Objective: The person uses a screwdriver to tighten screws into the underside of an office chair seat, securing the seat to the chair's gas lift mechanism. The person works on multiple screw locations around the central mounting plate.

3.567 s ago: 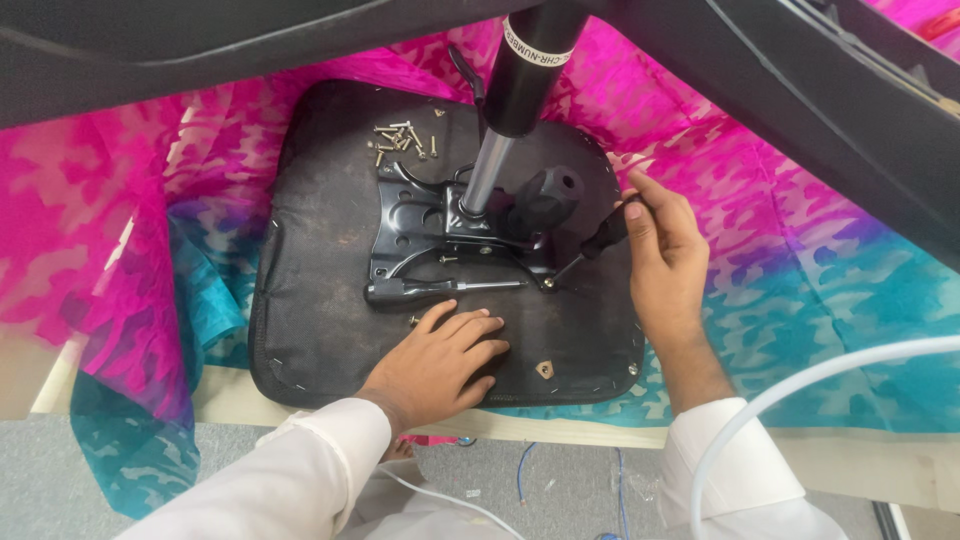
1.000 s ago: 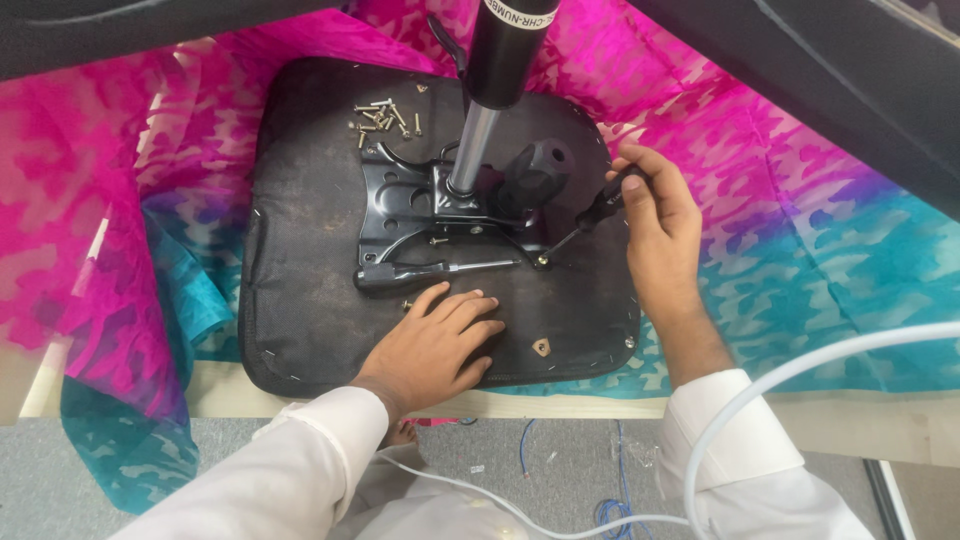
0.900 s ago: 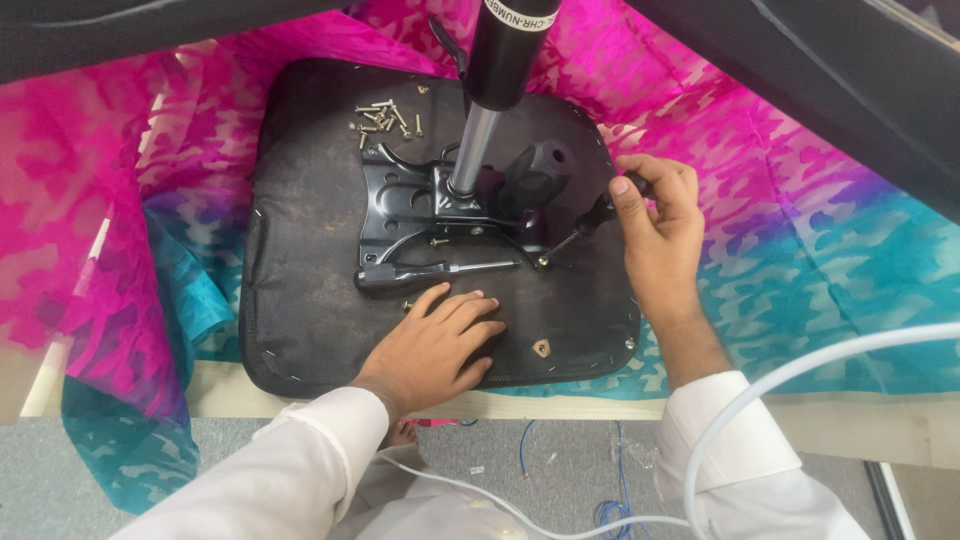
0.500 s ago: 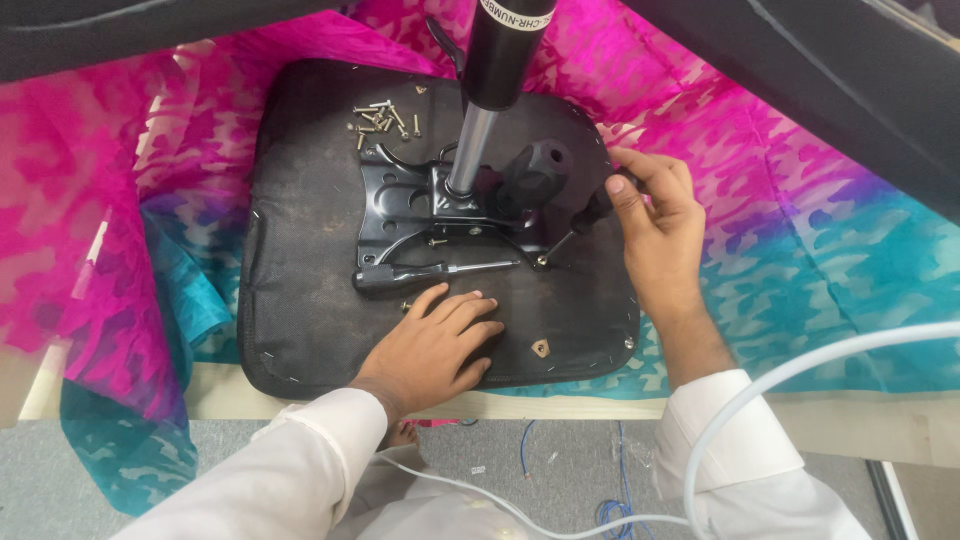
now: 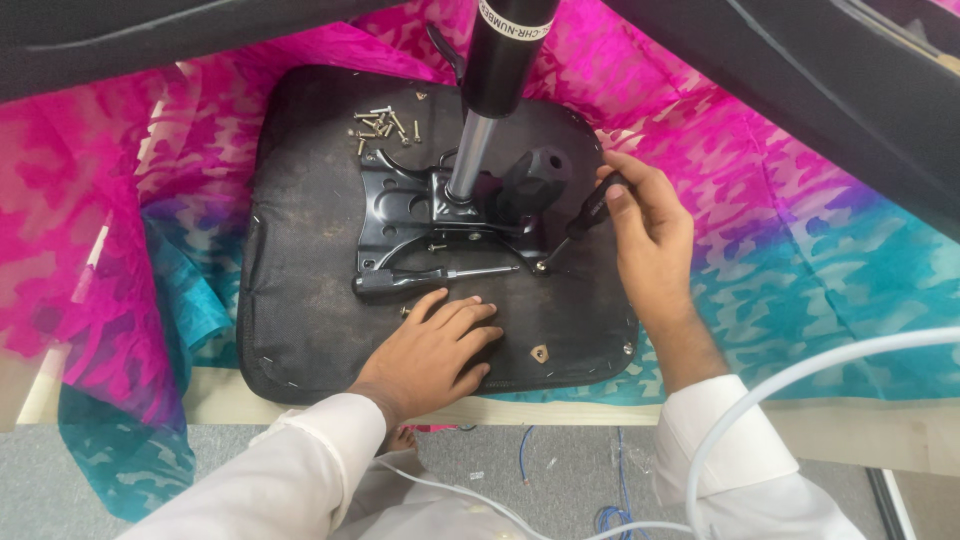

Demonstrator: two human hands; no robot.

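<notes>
The right hand point(image 5: 650, 225) pinches a black-handled screwdriver point(image 5: 580, 222), its tip at the lower right corner of a black metal mechanism plate point(image 5: 400, 205) (centre frame). The left hand point(image 5: 432, 350) lies flat, fingers spread, on the upturned black seat base point(image 5: 300, 250). Loose screws point(image 5: 380, 125) cluster upper left, over a pink-and-teal cloth point(image 5: 800, 260).
</notes>
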